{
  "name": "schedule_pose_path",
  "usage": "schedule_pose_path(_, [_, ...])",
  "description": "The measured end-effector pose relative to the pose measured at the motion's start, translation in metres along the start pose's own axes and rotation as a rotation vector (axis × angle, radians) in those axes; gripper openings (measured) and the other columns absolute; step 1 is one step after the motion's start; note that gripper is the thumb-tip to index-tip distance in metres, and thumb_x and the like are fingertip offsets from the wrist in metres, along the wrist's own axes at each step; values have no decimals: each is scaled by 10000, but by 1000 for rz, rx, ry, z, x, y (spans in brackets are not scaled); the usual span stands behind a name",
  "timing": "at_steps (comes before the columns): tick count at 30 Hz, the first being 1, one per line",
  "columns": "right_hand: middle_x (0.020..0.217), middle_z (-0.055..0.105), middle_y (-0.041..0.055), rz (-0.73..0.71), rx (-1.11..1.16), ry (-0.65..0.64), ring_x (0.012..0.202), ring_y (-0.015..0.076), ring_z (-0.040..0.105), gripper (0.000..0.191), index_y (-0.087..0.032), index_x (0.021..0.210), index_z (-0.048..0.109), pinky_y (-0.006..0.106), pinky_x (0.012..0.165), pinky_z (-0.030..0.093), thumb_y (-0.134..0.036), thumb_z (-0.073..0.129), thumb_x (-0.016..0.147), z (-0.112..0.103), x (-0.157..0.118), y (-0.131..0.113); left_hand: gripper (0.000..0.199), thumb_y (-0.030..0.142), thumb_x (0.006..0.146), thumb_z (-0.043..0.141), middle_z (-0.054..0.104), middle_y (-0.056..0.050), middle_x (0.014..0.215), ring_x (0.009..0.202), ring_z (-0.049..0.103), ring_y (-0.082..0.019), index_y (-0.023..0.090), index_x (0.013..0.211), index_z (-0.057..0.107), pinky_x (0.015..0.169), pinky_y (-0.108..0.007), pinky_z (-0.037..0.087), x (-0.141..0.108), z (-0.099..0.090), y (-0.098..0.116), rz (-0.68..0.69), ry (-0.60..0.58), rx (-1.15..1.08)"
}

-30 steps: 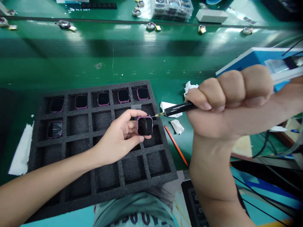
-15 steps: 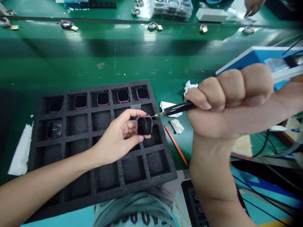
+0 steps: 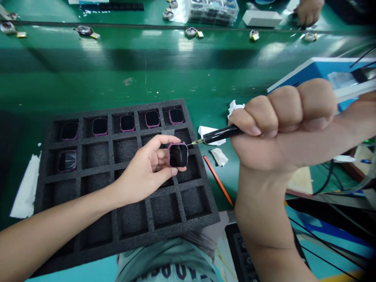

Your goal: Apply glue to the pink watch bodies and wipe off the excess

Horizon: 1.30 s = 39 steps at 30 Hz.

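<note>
Over the dark foam tray (image 3: 129, 141), my left hand (image 3: 152, 164) holds a purple-framed watch case (image 3: 178, 155) between thumb and fingers, its black screen facing up. My right hand (image 3: 282, 121) is wrapped round a black syringe (image 3: 220, 135) with a thin needle tip. The needle points left and ends at the upper right corner of the watch case; whether it touches cannot be made out. Several similar watch cases stand in the tray's back row, and another (image 3: 67, 161) is in the second row at the left.
An orange stick (image 3: 217, 180) and crumpled white tissues (image 3: 219, 157) lie right of the tray. Small watch parts (image 3: 190, 32) line the green surface (image 3: 117, 74) farther back. Another person's hand (image 3: 310, 12) is at the top right, near a white box (image 3: 262, 18).
The other person's hand at the top right has come further into view. The small watch parts at the back have shifted slightly right. My hands hold nearly the same pose.
</note>
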State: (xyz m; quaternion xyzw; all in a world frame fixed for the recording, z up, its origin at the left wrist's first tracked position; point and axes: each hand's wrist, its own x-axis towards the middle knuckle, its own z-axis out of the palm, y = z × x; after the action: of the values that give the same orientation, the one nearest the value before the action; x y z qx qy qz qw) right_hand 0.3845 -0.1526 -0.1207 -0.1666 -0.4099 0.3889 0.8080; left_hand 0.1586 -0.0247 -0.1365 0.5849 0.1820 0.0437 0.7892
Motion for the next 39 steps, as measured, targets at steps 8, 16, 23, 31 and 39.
schedule_pose_path(8, [500, 152, -24, -72, 148, 1, 442, 115, 348, 714, -204, 477, 324, 288, 485, 372, -742, 635, 829, -5, 0, 6, 522, -10, 795, 738, 778, -2, 961, 902, 794, -137, 197, 1224, 525, 855, -243, 596, 0, -1, 1, 4, -3, -10])
schedule_pose_path(16, [507, 225, -34, -10, 49, -15, 469, 110, 360, 609, -199, 509, 265, 287, 514, 397, -409, 702, 876, 5, -3, -3, 520, -11, 800, 741, 779, 1, 959, 901, 792, -130, 198, 1226, 527, 861, -240, 600, 0, 0, 2, 6, -6, -19])
schedule_pose_path(23, [499, 209, -35, 21, 42, 23, 465, 116, 350, 651, -197, 498, 285, 288, 514, 405, -478, 767, 832, 6, -4, -5, 519, -12, 803, 737, 781, -2, 966, 905, 795, -131, 201, 1225, 524, 861, -241, 598, -1, -1, 2, 5, 0, -11])
schedule_pose_path(31, [485, 159, -29, 6, 22, 32, 438, 115, 386, 667, -202, 491, 336, 289, 485, 427, -647, 678, 852, -4, -2, -2, 522, -7, 802, 742, 784, -6, 969, 901, 796, -139, 203, 1227, 525, 858, -251, 603, 0, -1, 2, 13, 2, -15])
schedule_pose_path(39, [494, 217, -17, 15, 138, 4, 457, 125, 354, 713, -202, 499, 281, 311, 511, 425, -727, 567, 888, -2, -3, -1, 526, -6, 803, 745, 782, -8, 972, 913, 799, -147, 203, 1233, 526, 860, -261, 601, 0, -2, 2, 15, 5, -11])
